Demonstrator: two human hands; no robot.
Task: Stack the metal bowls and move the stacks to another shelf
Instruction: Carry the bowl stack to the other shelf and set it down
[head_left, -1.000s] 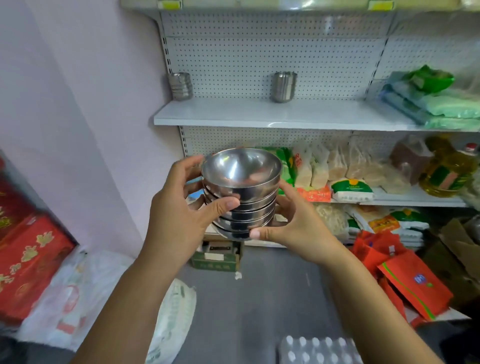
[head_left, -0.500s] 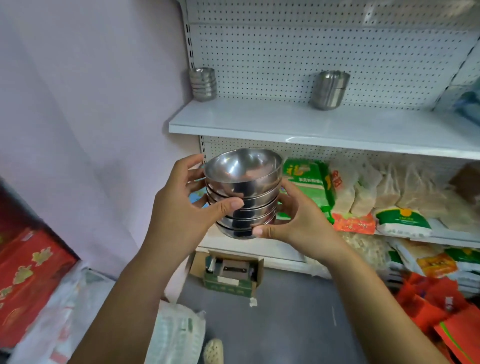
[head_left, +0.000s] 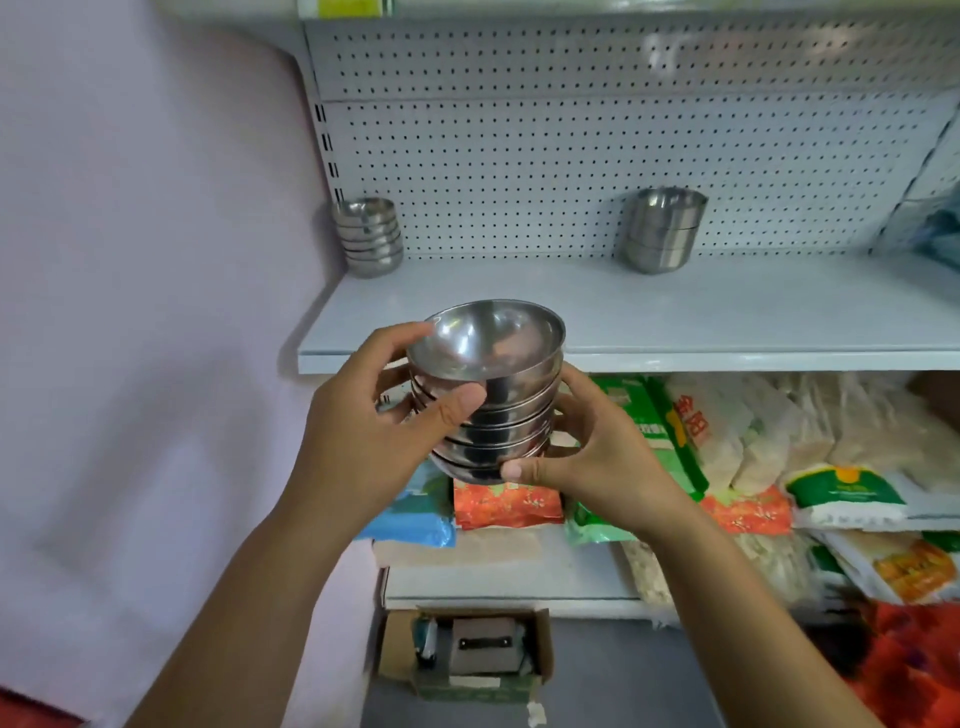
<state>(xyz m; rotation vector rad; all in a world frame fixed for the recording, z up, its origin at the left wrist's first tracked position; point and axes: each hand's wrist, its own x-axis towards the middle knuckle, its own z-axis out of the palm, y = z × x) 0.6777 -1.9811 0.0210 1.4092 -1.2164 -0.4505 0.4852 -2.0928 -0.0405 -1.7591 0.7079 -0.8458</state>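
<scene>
Backdrop: pale pink wall (head_left: 156, 260) on the left, and a white pegboard panel (head_left: 571, 171) backing a shop shelving unit.
White shelf (head_left: 675, 322): runs across the middle of the view, with its front edge just behind the held bowls.
Held stack (head_left: 488, 395): several nested metal bowls, upright and open side up. They are held in the air between both hands, in front of the white shelf's front edge near its left end.
Left hand (head_left: 374, 431): curled round the left side of the held stack. The thumb presses on the near face of the upper bowls and the fingers reach behind near the top rim.
Right hand (head_left: 602, 457): cups the right side lower down. The thumb lies along the near edge of the bottom bowl and the fingers wrap round the far side.
Corner stack (head_left: 370, 236): nested metal bowls standing on the white shelf in its far left corner, close to the pegboard panel.
Taller stack (head_left: 662, 231): deeper metal bowls on the same shelf, by the pegboard panel and well apart to the right of the corner stack.
Lower shelf (head_left: 498, 577): carries food packets (head_left: 727, 431) in green, orange, blue and white, lying flat or leaning.
Floor: an open cardboard box (head_left: 467, 654) sits below the shelving.
</scene>
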